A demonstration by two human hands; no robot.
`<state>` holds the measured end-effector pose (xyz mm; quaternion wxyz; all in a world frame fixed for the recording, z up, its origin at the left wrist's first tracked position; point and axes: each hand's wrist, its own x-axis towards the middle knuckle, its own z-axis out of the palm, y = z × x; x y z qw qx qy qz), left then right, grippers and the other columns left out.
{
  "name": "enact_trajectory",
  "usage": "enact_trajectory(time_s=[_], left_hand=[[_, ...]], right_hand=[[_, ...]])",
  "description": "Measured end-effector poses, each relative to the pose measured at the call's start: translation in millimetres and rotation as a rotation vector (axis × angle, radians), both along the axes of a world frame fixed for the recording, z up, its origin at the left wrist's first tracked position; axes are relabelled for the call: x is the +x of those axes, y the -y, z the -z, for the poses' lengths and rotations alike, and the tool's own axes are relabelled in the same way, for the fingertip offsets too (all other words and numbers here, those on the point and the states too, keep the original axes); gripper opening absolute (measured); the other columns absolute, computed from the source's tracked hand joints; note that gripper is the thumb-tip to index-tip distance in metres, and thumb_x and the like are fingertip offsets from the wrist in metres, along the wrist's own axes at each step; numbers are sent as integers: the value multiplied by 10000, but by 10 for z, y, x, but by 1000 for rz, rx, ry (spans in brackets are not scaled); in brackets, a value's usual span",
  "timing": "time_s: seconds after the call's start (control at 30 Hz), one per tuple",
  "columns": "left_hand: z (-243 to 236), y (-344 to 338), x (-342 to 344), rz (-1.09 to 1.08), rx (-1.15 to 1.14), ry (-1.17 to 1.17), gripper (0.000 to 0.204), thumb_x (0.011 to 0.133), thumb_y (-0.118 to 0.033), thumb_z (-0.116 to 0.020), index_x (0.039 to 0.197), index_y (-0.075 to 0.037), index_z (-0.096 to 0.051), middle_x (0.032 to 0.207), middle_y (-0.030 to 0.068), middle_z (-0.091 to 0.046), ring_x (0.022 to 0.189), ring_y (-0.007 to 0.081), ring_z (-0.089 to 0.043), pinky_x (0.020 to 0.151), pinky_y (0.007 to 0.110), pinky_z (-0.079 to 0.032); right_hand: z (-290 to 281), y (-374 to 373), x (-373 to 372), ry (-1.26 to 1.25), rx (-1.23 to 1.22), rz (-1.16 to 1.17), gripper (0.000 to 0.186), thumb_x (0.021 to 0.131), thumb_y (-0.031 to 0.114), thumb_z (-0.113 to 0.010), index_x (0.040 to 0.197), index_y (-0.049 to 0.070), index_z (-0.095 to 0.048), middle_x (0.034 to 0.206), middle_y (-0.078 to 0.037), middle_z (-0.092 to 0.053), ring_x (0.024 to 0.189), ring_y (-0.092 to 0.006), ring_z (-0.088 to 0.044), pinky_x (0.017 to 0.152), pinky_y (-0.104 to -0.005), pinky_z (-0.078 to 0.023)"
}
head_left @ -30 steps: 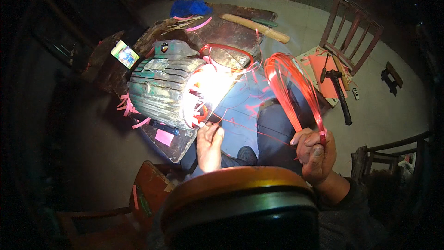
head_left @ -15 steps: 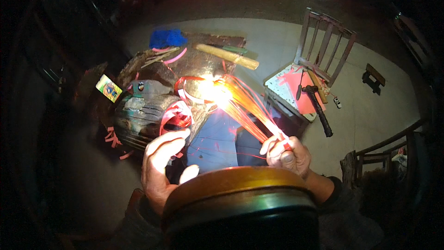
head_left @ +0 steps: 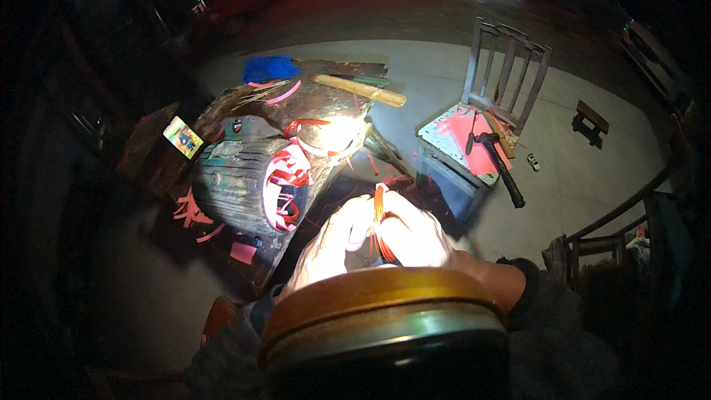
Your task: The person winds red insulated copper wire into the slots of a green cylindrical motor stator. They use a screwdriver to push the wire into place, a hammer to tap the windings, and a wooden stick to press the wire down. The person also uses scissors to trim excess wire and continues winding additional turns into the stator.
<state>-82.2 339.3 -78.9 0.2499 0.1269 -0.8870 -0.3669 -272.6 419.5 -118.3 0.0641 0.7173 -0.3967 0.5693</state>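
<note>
A bundle of thin orange-red strands (head_left: 380,215) stands upright between my two hands, its pale pink tip on top. My right hand (head_left: 418,235) is closed on it from the right side. On the left, my left hand (head_left: 333,241) has its fingers pinched against the same bundle; strong light washes out both hands. The lower end of the strands is hidden behind the brown-rimmed dark round thing (head_left: 381,285) at the bottom. Left of my hands lies a hollow, grooved wooden block (head_left: 233,174), with red and pink strips (head_left: 287,178) in its opening.
The rough wooden table (head_left: 348,96) carries a wooden stick (head_left: 359,90), a blue cloth (head_left: 270,68) and a lit phone (head_left: 182,138). To the right, a chair (head_left: 437,130) holds a hammer (head_left: 500,159) and pink sheets. A small stool (head_left: 591,122) stands farther right.
My right hand has come left and inward with the strands, which were stretched out towards the table. My left hand has left the wooden block's side and met the bundle.
</note>
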Motion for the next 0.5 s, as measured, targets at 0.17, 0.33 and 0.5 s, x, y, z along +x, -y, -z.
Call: enact_trajectory(time_s=[0.17,0.33,0.5], left_hand=[[1,-11,123,-31,176,23,794,939,-52,-799,1605,51,-380,1468,184,-615,1364,239,-624,1162,393,-491],[-46,-93,197,-63,217,-26,702,984,16,-707,1608,23,-384,1383,165,-667,1267,208,-677,1104,355,-525],[-121,-121,180,-101,150,-148,364,1034,6,-676,1387,34,-597,1188,178,-770,1076,211,-764,948,341,-600]], right_hand=[[-66,-30,-44,-37,215,-104,232,984,123,-636,1164,-24,-632,1162,-231,-618,975,-433,-709,836,-449,-601],[-147,-98,94,152,372,-104,221,998,142,-649,1171,3,-649,1173,-187,-631,1013,-383,-712,851,-417,-600],[-243,-50,213,356,246,-121,237,1027,199,-713,1144,6,-638,1175,-163,-634,1114,-322,-661,958,-419,-542]])
